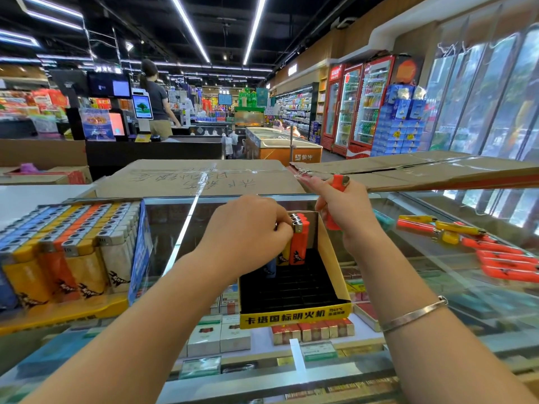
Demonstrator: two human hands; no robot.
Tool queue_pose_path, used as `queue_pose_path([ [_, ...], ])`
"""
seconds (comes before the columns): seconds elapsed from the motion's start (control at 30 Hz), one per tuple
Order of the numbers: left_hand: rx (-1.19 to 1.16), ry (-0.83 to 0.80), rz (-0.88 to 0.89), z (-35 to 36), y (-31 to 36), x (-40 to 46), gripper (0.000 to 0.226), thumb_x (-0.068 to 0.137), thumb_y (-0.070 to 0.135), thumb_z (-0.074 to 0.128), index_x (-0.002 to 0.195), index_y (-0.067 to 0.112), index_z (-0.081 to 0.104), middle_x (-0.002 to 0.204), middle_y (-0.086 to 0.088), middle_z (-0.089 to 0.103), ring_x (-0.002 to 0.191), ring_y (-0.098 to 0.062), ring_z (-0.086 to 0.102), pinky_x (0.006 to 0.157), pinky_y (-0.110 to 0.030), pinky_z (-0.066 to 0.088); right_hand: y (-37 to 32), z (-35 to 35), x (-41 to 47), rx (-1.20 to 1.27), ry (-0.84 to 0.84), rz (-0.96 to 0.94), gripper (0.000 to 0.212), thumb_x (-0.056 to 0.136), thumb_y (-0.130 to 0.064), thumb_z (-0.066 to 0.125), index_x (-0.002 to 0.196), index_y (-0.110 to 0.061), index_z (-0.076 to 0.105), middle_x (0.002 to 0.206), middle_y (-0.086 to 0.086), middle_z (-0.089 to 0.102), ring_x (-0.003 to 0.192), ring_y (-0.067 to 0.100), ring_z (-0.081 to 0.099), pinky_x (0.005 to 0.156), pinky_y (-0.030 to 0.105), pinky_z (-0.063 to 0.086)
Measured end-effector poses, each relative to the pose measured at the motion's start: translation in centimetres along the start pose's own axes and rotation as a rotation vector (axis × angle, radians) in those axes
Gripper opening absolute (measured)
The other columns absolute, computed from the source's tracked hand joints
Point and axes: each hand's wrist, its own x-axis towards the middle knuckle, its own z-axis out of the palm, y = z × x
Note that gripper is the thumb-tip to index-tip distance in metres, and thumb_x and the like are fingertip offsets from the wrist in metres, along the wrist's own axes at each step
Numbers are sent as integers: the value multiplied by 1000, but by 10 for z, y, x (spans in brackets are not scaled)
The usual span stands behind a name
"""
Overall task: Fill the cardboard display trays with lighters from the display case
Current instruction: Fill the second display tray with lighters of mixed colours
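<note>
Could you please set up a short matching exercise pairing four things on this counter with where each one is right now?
Things:
1. full tray
2. yellow-fronted tray
3. loose lighters
4. red lighter

Places:
A. scattered on the glass at the right
B. in the right hand
C. at the left, packed with rows of lighters
D. in the middle, mostly empty, under the left hand

Pairs: 1-C, 2-D, 3-A, 4-B
</note>
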Motion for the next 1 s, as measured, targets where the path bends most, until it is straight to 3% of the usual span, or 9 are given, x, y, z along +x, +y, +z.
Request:
queue_pose_path([
  [0.13, -79, 19, -40, 1, -4, -1, 22, 88, 39, 48, 103, 40, 64, 78, 27, 53, 78, 0, 48, 57, -17, 34, -6, -4, -1, 85, 104, 22, 42, 82, -57, 57, 67, -17, 55, 56, -3, 50, 46, 6, 48, 45, 21, 37],
  [0.23, -172, 23, -33, 0, -4, -1, 29, 87, 44, 49, 114, 42, 57, 89, 25, 61, 90, -1, 53, 70, -27, 45, -12, -6, -4, 235, -8, 96, 54, 70, -66, 60, 78, -13, 53, 60, 0, 49, 44, 10, 44, 37, 17, 33],
  [0.3, -283, 58, -33, 0, -3, -1, 34, 82, 51, 51, 115, 40, 54, 90, 24, 64, 93, 2, 55, 79, -29, 47, -14, -5, -5, 387, -159, 92, 57, 59, -61, 68, 79, -10, 51, 60, 3, 49, 39, 10, 42, 36, 19, 33],
  [0.43, -459, 157, -25, 1, 0, -2, 29, 76, 52, 63, 101, 42, 53, 84, 23, 65, 91, 10, 56, 80, -20, 45, -16, 4, -12, 482, -352, 47, 62, 51, -49, 77, 88, -7, 52, 56, 3, 55, 45, 14, 55, 43, 22, 46],
  [0.57, -544, 203, -18, 0, 3, -1, 16, 77, 46, 66, 88, 36, 61, 81, 19, 66, 84, 7, 59, 80, -25, 50, -14, 15, -15, 513, -448, -39, 39, 47, -44, 81, 55, -18, 55, 54, 1, 51, 51, 16, 54, 49, 27, 49],
  [0.63, -640, 187, -47, -3, 1, 0, 12, 80, 42, 65, 86, 32, 64, 80, 16, 68, 79, 4, 62, 75, -23, 52, -15, 14, -16, 496, -476, -82, 34, 53, -39, 84, 51, -22, 55, 54, -1, 53, 53, 15, 52, 51, 27, 47],
  [0.73, -719, 157, -90, -7, -2, 1, 11, 78, 34, 70, 85, 32, 62, 77, 9, 69, 70, -2, 63, 69, -16, 51, -14, 12, -15, 487, -504, -124, 27, 57, -24, 81, 66, -18, 56, 59, 0, 55, 57, 16, 54, 49, 23, 46],
  [0.83, -759, 178, -138, -10, -6, 2, 20, 73, 30, 74, 87, 29, 61, 72, 8, 62, 60, -1, 58, 64, -16, 50, -15, 11, -16, 475, -512, -144, 32, 61, -12, 78, 84, -10, 55, 66, 1, 62, 65, 19, 62, 57, 25, 52],
  [1.0, -770, 175, -156, -17, -12, 4, 22, 73, 24, 75, 90, 26, 60, 76, 5, 63, 69, -6, 61, 68, -19, 51, -16, 7, -16, 481, -554, -197, 28, 68, -5, 68, 95, -11, 65, 83, 7, 72, 77, 21, 68, 75, 33, 56],
])
